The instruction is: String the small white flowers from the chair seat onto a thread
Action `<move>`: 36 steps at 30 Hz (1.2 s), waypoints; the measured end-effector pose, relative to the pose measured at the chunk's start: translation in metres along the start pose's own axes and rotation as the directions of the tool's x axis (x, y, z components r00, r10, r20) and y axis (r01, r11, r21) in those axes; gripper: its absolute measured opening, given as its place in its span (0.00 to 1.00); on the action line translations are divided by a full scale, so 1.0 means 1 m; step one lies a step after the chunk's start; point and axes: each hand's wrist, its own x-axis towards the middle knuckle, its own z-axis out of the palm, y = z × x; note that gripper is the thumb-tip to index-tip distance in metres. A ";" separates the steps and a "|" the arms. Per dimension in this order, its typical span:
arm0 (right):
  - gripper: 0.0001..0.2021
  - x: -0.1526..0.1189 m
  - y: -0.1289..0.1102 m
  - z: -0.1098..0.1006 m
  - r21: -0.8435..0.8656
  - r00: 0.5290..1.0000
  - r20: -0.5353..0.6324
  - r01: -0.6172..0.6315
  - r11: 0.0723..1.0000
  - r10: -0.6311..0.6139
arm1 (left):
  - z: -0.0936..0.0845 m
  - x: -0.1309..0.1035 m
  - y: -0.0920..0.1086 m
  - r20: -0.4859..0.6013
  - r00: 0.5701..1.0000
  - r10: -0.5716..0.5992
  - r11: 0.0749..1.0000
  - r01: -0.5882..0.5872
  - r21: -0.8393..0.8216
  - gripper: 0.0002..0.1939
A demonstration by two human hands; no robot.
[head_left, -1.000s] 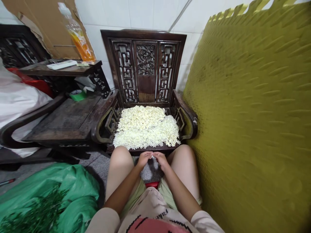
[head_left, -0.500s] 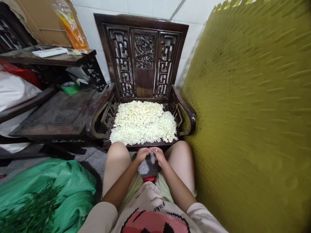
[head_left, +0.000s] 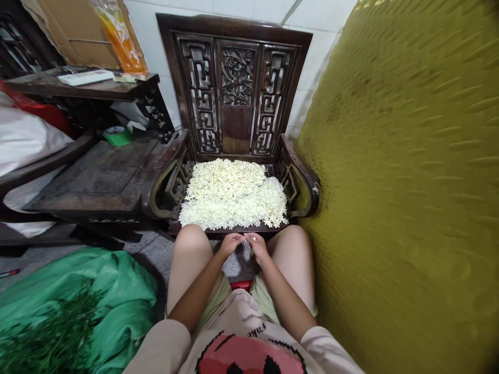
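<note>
In the head view, my left hand and my right hand meet at the fingertips between my knees, just in front of the chair seat. Both have their fingers pinched together. A speck of white shows among the right fingers and looks like a small white flower. What the left fingertips pinch is too small to make out. Beyond my hands, a thick layer of loose white flowers covers most of the seat of a dark carved wooden chair.
On my right stands a tall yellow textured mat. Low on the left, a green sack holds leafy green stems. A dark side table bears an orange packet; a roll of green tape lies beyond it.
The whole view has shifted slightly. My hands stay together at the fingertips, with a small change in the fingers' pose. The flowers on the seat look the same.
</note>
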 end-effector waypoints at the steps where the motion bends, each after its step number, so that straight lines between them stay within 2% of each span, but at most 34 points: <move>1: 0.17 0.000 -0.001 0.000 -0.004 1.000 -0.008 0.010 1.000 -0.010 | 0.000 -0.001 0.002 0.011 1.000 -0.003 1.000 0.003 0.000 0.14; 6: 0.18 -0.001 -0.004 -0.001 -0.009 1.000 0.004 0.008 1.000 -0.008 | 0.001 -0.003 0.006 0.090 0.996 0.026 0.998 -0.022 -0.054 0.17; 9: 0.17 -0.002 -0.005 -0.001 -0.034 0.998 0.055 0.011 0.999 -0.009 | 0.001 -0.003 0.006 0.086 0.996 0.031 0.998 -0.027 -0.053 0.19; 15: 0.14 -0.008 -0.006 0.005 -0.174 0.978 -0.029 0.198 0.965 -0.206 | 0.001 0.000 0.005 -0.054 0.998 -0.027 0.998 0.024 -0.055 0.19; 20: 0.11 -0.014 -0.007 0.006 -0.275 0.946 0.030 0.318 0.907 -0.322 | 0.001 -0.001 0.009 -0.033 0.998 -0.045 0.995 0.042 -0.092 0.19; 25: 0.11 -0.012 -0.009 0.004 -0.265 0.945 0.102 0.328 0.907 -0.312 | -0.002 -0.003 0.011 0.001 0.997 -0.077 0.991 0.077 -0.106 0.18; 29: 0.12 -0.009 -0.010 0.002 -0.239 0.958 0.101 0.286 0.928 -0.269 | -0.003 -0.003 0.012 0.013 0.991 -0.136 0.985 0.137 -0.109 0.17; 36: 0.14 -0.009 -0.009 0.003 -0.147 0.984 0.070 0.175 0.974 -0.166 | -0.002 -0.003 0.011 0.018 0.990 -0.136 0.980 0.138 -0.144 0.19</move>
